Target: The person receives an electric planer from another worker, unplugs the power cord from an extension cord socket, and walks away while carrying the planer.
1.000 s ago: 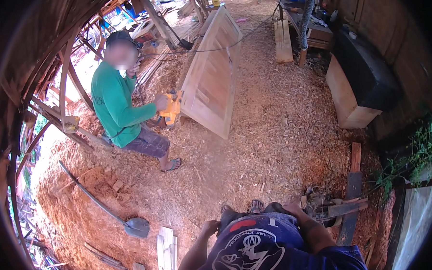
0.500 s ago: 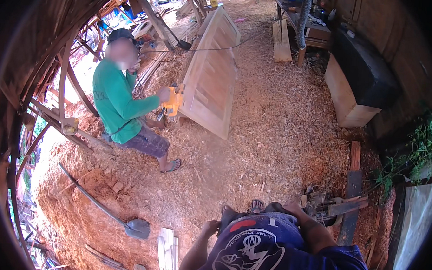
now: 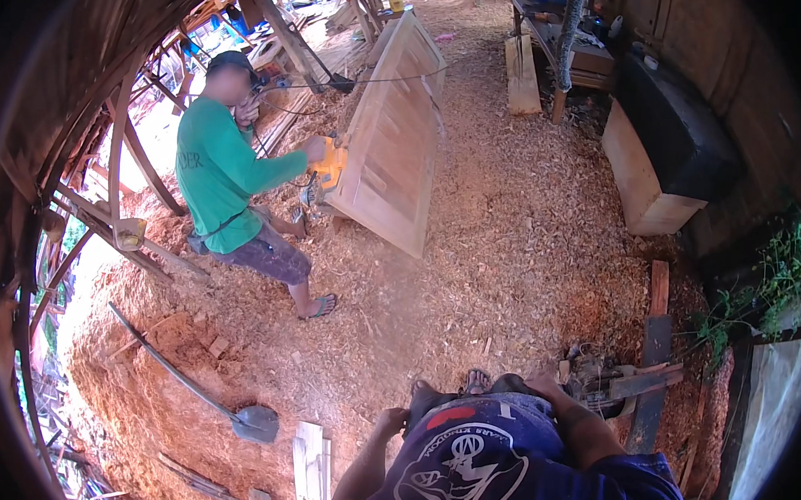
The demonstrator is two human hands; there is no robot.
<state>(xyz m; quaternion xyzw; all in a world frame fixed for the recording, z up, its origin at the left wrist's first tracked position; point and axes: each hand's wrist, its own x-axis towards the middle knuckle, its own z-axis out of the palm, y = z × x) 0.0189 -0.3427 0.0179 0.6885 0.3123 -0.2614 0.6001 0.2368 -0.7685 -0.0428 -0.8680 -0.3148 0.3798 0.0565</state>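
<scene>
My left hand (image 3: 393, 421) rests at the left side of my lap, beside my dark blue shirt; how its fingers lie is too small to tell. On the other side, my right hand (image 3: 545, 387) lies by my right knee, its fingers not clearly visible. I see no object in either hand. Across from me, a co-worker in a green long-sleeved shirt (image 3: 230, 158) grips a yellow corded power tool (image 3: 330, 164) that looks like an electric planer. The tool is against the near-left edge of a panelled wooden door (image 3: 395, 165) standing tilted on its long side.
Wood shavings cover the ground. A shovel (image 3: 255, 423) lies at the lower left, near pale board offcuts (image 3: 311, 465). Beside my right knee are a dark machine-like object (image 3: 589, 383) and planks (image 3: 652, 386). A black-topped wooden box (image 3: 641, 176) stands at the right wall.
The co-worker has leaned toward the door and turned the head toward it. The yellow tool has shifted slightly up and tilted along the edge. My hands stay where they were.
</scene>
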